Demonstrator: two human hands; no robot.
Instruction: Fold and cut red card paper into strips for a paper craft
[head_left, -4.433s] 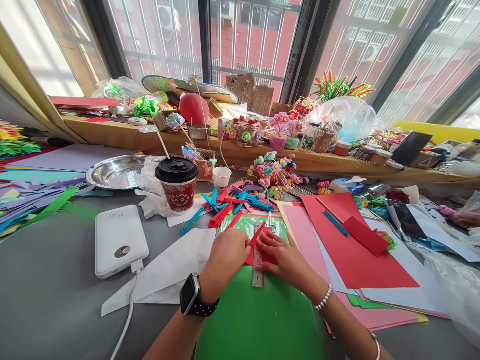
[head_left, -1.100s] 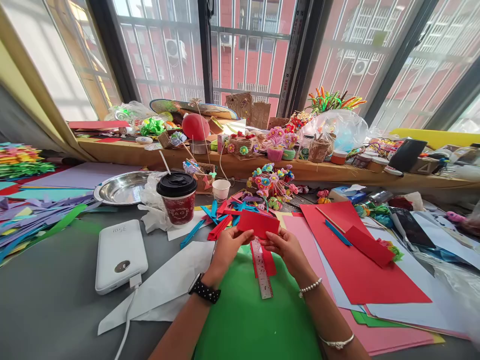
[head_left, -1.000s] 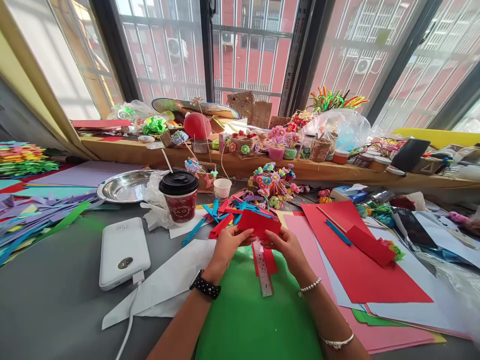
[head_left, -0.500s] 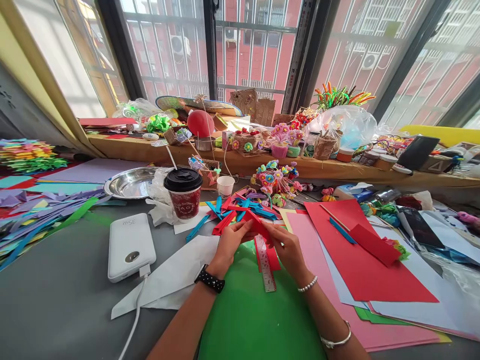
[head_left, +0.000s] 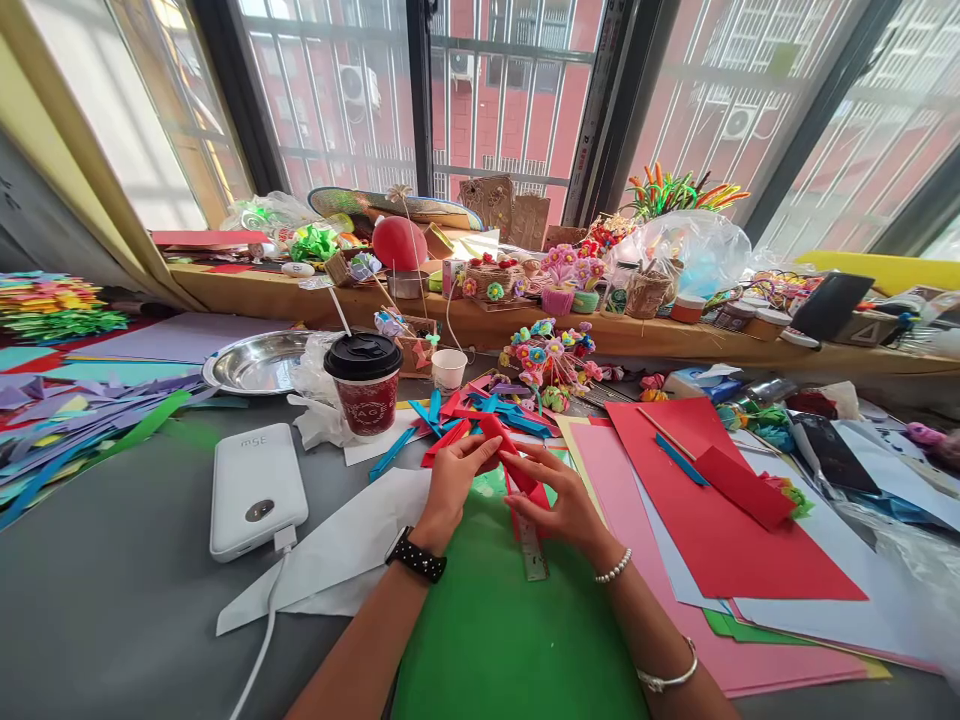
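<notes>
A folded strip of red paper [head_left: 516, 462] is held above the green mat [head_left: 510, 640]. My left hand [head_left: 454, 485] pinches its upper left end between thumb and fingers. On the other side, my right hand [head_left: 559, 500] has its fingers along the strip and its thumb lower down, gripping it loosely. Below the right hand lies a clear patterned ruler [head_left: 533, 555], its upper part covered by the fingers. More red paper shows around the ruler. Just beyond my hands is a pile of folded blue and red paper strips [head_left: 450, 412].
Left stand a white power bank [head_left: 259, 490] with a cable, a lidded coffee cup [head_left: 365, 385] and a metal bowl [head_left: 255, 365]. Right are stacked coloured sheets, a red sheet [head_left: 757, 545] on top. Behind, a ledge [head_left: 322, 290] carries many crafts below the windows.
The red paper has become a narrower, folded strip. My right hand has shifted its grip, with fingers more spread and the thumb now lower, over the ruler. My left hand stays nearly in place.
</notes>
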